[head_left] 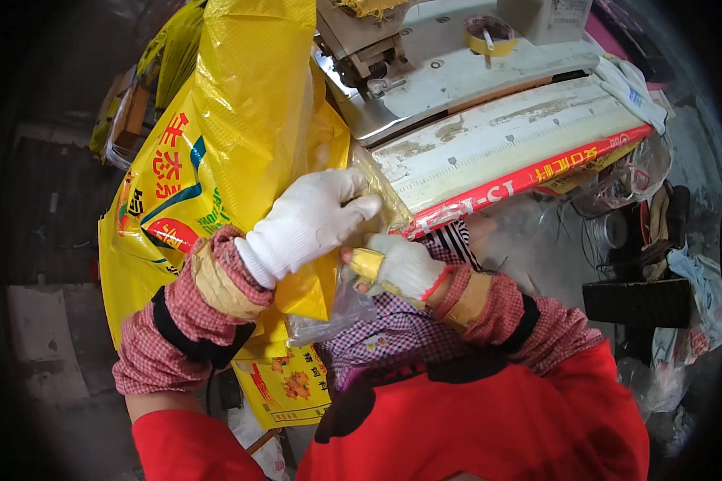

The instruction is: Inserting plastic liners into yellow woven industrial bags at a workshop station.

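Note:
My left hand, in a white knit glove, lies over the right side of a large yellow printed woven bag. Its fingers are bent at a sheet of clear plastic film, which runs along the corner of the machine table. Just below and to the right is my right hand, also gloved, with yellow tape around a finger. Those fingers are curled in close to the clear plastic hanging beneath; what they hold is hidden. Lower down, another yellow printed bag shows beside my lap.
A sewing machine stands on the worn pale table, whose front edge carries red printed tape. On it are a tape roll and a white glove. A dark box and plastic bags lie to the right.

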`<state>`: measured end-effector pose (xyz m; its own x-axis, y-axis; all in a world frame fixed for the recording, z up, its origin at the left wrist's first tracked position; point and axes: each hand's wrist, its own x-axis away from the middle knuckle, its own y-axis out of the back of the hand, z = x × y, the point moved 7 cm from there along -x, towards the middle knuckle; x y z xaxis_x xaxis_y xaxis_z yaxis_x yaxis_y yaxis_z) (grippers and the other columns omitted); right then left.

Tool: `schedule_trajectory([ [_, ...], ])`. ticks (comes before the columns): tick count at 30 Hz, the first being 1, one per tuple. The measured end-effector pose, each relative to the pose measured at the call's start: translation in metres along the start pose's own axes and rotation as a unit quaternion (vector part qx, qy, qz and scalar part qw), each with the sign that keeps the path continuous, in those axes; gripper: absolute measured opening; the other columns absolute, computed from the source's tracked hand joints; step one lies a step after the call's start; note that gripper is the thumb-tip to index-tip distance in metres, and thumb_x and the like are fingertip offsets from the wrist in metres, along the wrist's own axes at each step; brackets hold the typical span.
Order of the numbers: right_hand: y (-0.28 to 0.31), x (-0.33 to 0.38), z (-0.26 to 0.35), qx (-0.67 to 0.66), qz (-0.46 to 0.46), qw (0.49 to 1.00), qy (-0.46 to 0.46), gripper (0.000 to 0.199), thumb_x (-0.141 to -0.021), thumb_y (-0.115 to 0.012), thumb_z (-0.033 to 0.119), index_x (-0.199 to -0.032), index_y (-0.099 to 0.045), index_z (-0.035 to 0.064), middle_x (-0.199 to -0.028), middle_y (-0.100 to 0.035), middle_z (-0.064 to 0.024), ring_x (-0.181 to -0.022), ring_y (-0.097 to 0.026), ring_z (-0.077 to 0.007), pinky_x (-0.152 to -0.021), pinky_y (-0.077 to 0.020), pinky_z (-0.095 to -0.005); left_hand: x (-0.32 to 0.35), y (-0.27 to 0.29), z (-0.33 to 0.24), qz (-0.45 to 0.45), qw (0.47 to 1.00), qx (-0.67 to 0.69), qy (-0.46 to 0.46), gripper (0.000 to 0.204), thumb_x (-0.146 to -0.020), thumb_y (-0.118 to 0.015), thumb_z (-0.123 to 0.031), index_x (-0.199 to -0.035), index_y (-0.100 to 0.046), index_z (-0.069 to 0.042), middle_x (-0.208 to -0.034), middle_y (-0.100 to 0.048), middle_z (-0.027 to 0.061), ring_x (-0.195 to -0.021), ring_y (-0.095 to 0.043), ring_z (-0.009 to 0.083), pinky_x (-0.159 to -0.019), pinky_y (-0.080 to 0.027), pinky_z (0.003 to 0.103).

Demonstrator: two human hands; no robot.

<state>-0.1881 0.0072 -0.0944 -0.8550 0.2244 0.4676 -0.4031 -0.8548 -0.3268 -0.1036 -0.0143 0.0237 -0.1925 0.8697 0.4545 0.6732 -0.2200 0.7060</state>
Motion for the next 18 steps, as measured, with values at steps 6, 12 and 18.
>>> schedule_trajectory([
  [6,-0.031,-0.013,0.024,0.669,0.008,0.712,0.213,0.028,-0.089,-0.053,0.020,-0.114,-0.061,0.0113,-0.093,-0.068,-0.0126,-0.084,-0.066,-0.0304,-0.071,-0.0532,-0.0403,0.015,-0.002,-0.020,0.016,0.994,-0.072,-0.075,0.029,-0.091,-0.057,-0.030,-0.084,-0.059,-0.002,-0.069,-0.056,0.0101,-0.064,-0.053,0.0199,-0.063,-0.045,0.032],
  [12,-0.011,-0.012,0.040,0.391,-0.144,0.859,0.296,0.022,-0.090,-0.053,0.023,-0.100,-0.067,0.0081,-0.090,-0.069,-0.0113,-0.088,-0.066,-0.0330,-0.075,-0.0524,-0.0418,0.018,0.004,-0.026,0.021,0.986,-0.116,-0.114,0.028,-0.087,-0.059,-0.029,-0.085,-0.060,-0.001,-0.076,-0.059,0.0183,-0.072,-0.058,0.0334,-0.068,-0.047,0.038],
  [18,0.011,0.015,-0.014,-0.067,0.057,0.996,-0.018,0.024,-0.090,-0.060,0.020,-0.091,-0.063,-0.0033,-0.067,-0.062,-0.0066,-0.054,-0.056,-0.0122,-0.048,-0.0434,-0.0243,0.010,0.015,0.035,0.014,0.940,-0.340,-0.037,0.031,-0.083,-0.062,-0.031,-0.088,-0.062,0.000,-0.086,-0.062,0.0212,-0.085,-0.060,0.0393,-0.077,-0.048,0.045],
])
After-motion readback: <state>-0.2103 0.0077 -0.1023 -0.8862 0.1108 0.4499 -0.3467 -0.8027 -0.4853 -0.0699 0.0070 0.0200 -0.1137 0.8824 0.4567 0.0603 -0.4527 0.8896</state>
